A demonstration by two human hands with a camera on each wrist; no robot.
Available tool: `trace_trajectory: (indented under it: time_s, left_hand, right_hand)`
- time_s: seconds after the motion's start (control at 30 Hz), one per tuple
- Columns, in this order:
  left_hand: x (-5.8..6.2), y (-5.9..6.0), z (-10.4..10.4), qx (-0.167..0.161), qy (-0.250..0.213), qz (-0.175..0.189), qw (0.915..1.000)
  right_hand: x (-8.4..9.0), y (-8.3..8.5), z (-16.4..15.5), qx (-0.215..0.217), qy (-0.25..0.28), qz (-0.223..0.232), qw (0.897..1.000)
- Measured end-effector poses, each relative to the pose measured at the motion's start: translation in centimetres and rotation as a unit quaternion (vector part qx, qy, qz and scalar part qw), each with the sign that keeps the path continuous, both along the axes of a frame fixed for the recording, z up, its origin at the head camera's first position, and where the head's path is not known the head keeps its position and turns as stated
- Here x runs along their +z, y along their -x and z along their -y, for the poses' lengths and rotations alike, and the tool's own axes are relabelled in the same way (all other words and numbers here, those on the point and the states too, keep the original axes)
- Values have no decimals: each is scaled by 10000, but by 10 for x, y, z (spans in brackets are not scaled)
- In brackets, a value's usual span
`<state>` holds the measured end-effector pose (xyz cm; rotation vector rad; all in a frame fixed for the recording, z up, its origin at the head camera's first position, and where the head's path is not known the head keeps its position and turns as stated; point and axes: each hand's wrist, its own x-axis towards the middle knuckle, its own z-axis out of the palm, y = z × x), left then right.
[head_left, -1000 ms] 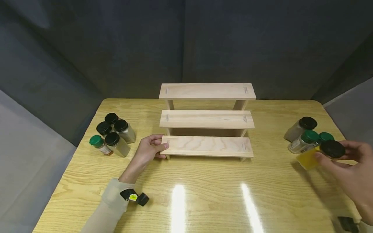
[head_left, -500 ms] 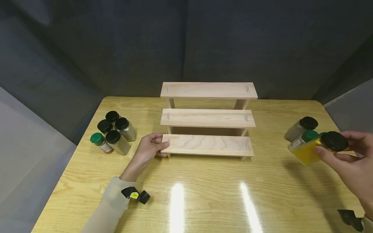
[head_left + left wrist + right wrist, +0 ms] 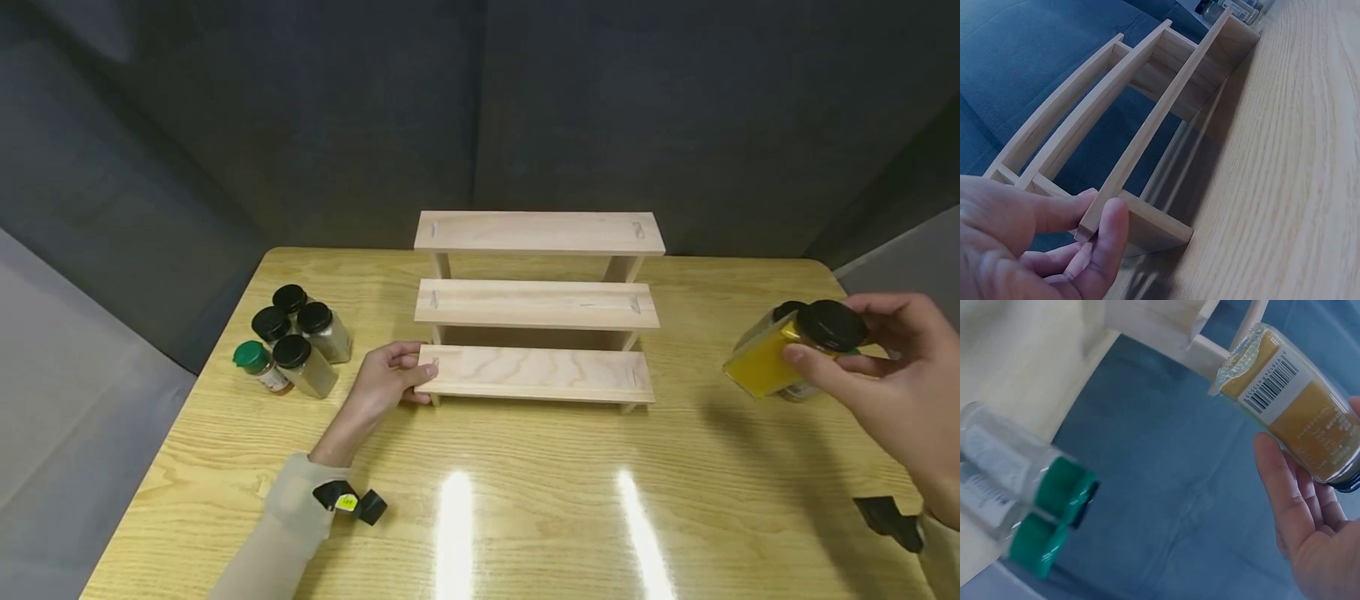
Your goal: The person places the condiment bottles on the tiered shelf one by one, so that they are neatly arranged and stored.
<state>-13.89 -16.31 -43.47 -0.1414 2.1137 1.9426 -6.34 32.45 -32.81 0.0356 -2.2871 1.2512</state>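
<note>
Right hand [image 3: 900, 392] grips a yellow spice jar [image 3: 780, 354] midair, left hand [image 3: 382, 383] pinches the three-tier rack [image 3: 536, 308]; every shelf's bare, all jars left to go.

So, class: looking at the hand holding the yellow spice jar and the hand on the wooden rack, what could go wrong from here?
1. The right hand holds the yellow jar near its black cap, tilted in the air; it might slip.
2. Green-capped jars stand close below it; a low swing could topple them.
3. The left hand pinches only one end of the rack; a hard placement may shift the far end.
</note>
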Motion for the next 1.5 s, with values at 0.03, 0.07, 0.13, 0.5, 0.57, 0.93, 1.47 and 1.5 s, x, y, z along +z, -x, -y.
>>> trace_trajectory:
  time_s: [0.03,0.07,0.13,0.5,0.57,0.93,1.47,1.5]
  left_hand:
    - [0,0,0,4,-8,-5,10000]
    - [0,0,1,13,-9,-10,10000]
    - [0,-1,1,42,-18,5,10000]
    - [2,1,2,-12,30,-110,9999]
    - [3,1,1,9,11,-83,10000]
    - [-2,3,-4,54,-123,-134,9998]
    - [-3,3,-1,121,-74,-124,9998]
    - [-3,3,-1,126,-69,-124,9998]
  right_hand:
    - [3,3,3,48,-22,1,10000]
    - [6,6,5,108,-48,22,9999]
    - [12,12,11,188,-161,67,9997]
    - [42,42,38,701,-355,-5,9969]
    - [47,49,44,809,-352,-11,9961]
    - [68,81,68,1221,-95,102,9924]
    - [77,124,117,2023,-192,33,9791]
    - [78,126,120,2074,-168,36,9781]
